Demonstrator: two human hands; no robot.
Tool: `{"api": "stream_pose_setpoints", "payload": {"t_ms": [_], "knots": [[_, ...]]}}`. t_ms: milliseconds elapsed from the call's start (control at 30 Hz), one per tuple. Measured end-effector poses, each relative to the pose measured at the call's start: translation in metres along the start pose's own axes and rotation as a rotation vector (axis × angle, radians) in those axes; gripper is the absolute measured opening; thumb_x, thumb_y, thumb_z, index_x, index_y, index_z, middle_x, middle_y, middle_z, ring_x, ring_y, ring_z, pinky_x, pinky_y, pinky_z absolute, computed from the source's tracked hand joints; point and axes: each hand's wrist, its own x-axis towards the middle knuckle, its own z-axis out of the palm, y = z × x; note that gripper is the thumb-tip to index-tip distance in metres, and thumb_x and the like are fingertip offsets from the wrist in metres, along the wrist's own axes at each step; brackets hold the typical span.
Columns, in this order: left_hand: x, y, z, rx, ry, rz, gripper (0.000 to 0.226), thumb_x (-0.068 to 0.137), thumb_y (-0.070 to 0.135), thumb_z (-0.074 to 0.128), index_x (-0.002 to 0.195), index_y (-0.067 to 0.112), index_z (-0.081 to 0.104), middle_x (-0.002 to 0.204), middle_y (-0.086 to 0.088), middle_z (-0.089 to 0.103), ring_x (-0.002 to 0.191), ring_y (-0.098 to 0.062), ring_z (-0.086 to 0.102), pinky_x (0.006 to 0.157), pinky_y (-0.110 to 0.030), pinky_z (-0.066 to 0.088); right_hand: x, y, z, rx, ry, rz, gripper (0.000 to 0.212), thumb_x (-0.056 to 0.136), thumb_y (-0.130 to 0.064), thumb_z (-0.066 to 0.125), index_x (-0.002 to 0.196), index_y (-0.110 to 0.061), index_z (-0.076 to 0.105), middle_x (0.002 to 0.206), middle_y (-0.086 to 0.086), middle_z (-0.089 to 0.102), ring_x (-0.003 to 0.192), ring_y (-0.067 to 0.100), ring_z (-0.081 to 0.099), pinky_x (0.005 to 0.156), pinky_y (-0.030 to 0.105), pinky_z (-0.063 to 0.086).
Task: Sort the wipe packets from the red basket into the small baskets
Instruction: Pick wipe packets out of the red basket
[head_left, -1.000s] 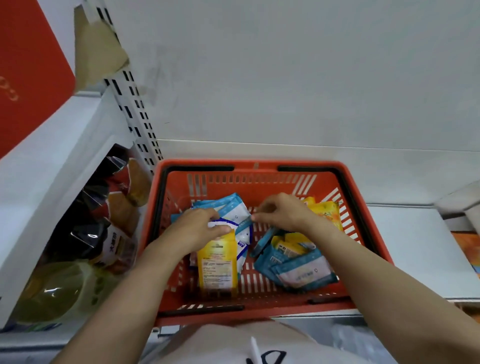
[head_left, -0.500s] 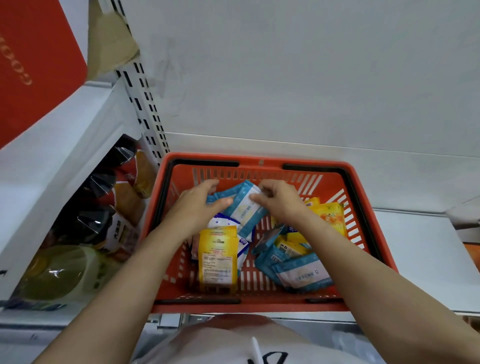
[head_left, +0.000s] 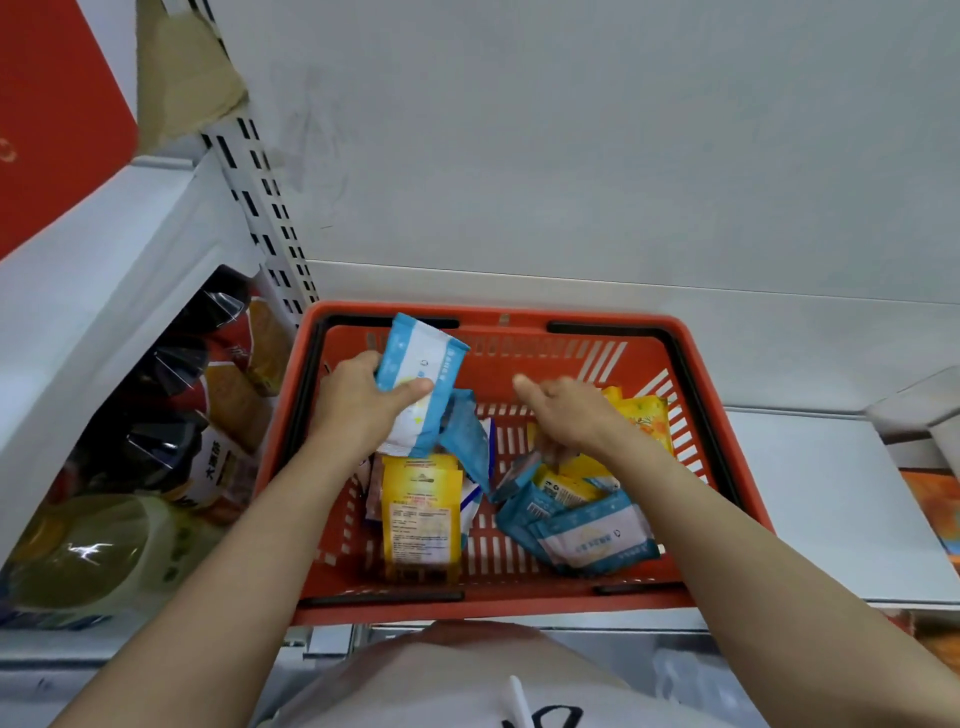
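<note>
Already the left hand (head_left: 363, 402) pinches a blue-and-white packet (head_left: 418, 387) above the red basket (head_left: 696, 364), right hand (head_left: 566, 415) loosely spread; its glossy wrapper could slip back in.

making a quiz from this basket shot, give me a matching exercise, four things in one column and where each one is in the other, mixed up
Things:
1. blue and white packet
2. yellow packet with printed text
3. right hand
4. bottles

Places:
a. on the shelf left of the red basket
b. gripped by the left hand
c. lying in the basket's near left part
d. over the basket, holding nothing

Pairs: 1-b, 2-c, 3-d, 4-a
</note>
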Motion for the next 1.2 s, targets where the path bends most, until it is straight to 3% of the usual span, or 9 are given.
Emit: {"api": "stream_pose_setpoints", "payload": {"t_ms": [133, 233, 333, 433, 600, 700, 833, 1033, 1200], "knots": [[-0.002, -0.001, 0.0, -0.121, -0.056, -0.014, 0.029, 0.081, 0.03, 0.077, 0.104, 0.014, 0.069, 0.095, 0.001, 0.073, 0.081, -0.016, 0.07, 0.076, -0.042, 0.059, -0.006, 0.01, 0.012, -0.097, -0.241, 0.254, 0.07, 0.096, -0.066, 0.033, 0.118, -0.004, 0.059, 0.088, 0.017, 0.072, 0.064, 0.029, 0.073, 0.062, 0.038, 0.063], [-0.005, 0.003, 0.003, -0.169, -0.096, -0.01, 0.024, 0.082, 0.027, 0.077, 0.1, 0.014, 0.069, 0.091, 0.002, 0.073, 0.079, -0.014, 0.07, 0.071, -0.034, 0.057, -0.007, 0.007, 0.013, -0.145, -0.119, 0.178, 0.064, 0.095, -0.063, 0.043, 0.097, -0.006, 0.071, 0.076, 0.009, 0.072, 0.063, 0.022, 0.072, 0.064, 0.032, 0.061], [-0.007, 0.005, 0.003, -0.226, -0.122, -0.016, 0.023, 0.083, 0.026, 0.076, 0.1, 0.012, 0.069, 0.091, -0.001, 0.074, 0.08, -0.018, 0.071, 0.073, -0.037, 0.058, -0.018, 0.003, -0.002, -0.2, 0.142, 0.045, 0.039, 0.088, -0.055, 0.064, 0.078, -0.018, 0.073, 0.065, -0.006, 0.067, 0.058, 0.008, 0.064, 0.048, 0.02, 0.045], [-0.01, 0.008, 0.005, -0.289, -0.153, -0.018, 0.022, 0.085, 0.024, 0.074, 0.101, 0.011, 0.069, 0.09, -0.003, 0.074, 0.079, -0.019, 0.072, 0.072, -0.038, 0.058, -0.031, 0.006, -0.011, 0.038, 0.352, -0.006, 0.016, 0.082, -0.034, 0.078, 0.085, -0.024, 0.066, 0.09, -0.009, 0.065, 0.077, 0.009, 0.063, 0.049, 0.015, 0.046], [-0.016, 0.013, 0.011, -0.39, -0.203, -0.032, 0.013, 0.086, 0.023, 0.072, 0.098, 0.017, 0.068, 0.089, -0.001, 0.075, 0.077, -0.017, 0.073, 0.068, -0.033, 0.058, -0.054, 0.011, -0.002, 0.74, 0.353, -0.021, 0.07, 0.076, -0.011, 0.083, 0.134, -0.032, 0.05, 0.117, 0.0, 0.061, 0.084, 0.017, 0.073, 0.063, 0.031, 0.061], [-0.021, 0.016, 0.013, -0.423, -0.229, -0.042, 0.017, 0.088, 0.024, 0.071, 0.102, 0.015, 0.068, 0.093, -0.002, 0.075, 0.079, -0.017, 0.073, 0.071, -0.036, 0.059, -0.067, 0.01, 0.008, 0.919, 0.34, 0.006, 0.051, 0.076, -0.007, 0.083, 0.122, -0.017, 0.063, 0.111, 0.012, 0.07, 0.084, 0.022, 0.074, 0.069, 0.037, 0.061], [-0.033, 0.027, 0.022, -0.481, -0.251, -0.04, 0.018, 0.089, 0.022, 0.069, 0.107, 0.016, 0.068, 0.099, -0.003, 0.075, 0.088, -0.022, 0.072, 0.083, -0.047, 0.058, -0.092, 0.015, 0.011, 1.192, 0.351, 0.027, 0.039, 0.078, -0.003, 0.079, 0.112, -0.009, 0.061, 0.101, 0.013, 0.074, 0.078, 0.026, 0.074, 0.064, 0.034, 0.058], [-0.09, 0.065, 0.057, -0.603, -0.362, 0.004, 0.011, 0.092, 0.019, 0.065, 0.103, 0.02, 0.067, 0.104, -0.004, 0.074, 0.095, -0.024, 0.071, 0.087, -0.047, 0.056, -0.161, 0.055, -0.002, 1.289, 0.381, -0.026, 0.042, 0.082, 0.005, 0.072, 0.117, -0.012, 0.055, 0.107, 0.012, 0.072, 0.078, 0.02, 0.073, 0.056, 0.027, 0.057], [-0.173, 0.106, 0.121, -0.6, -0.477, 0.125, 0.016, 0.092, 0.017, 0.065, 0.107, 0.015, 0.066, 0.104, -0.004, 0.074, 0.095, -0.023, 0.071, 0.086, -0.042, 0.057, -0.249, 0.132, -0.017, 1.205, 0.389, 0.002, 0.033, 0.087, 0.0, 0.061, 0.119, -0.011, 0.063, 0.11, 0.008, 0.074, 0.094, 0.023, 0.072, 0.071, 0.031, 0.057]]}}
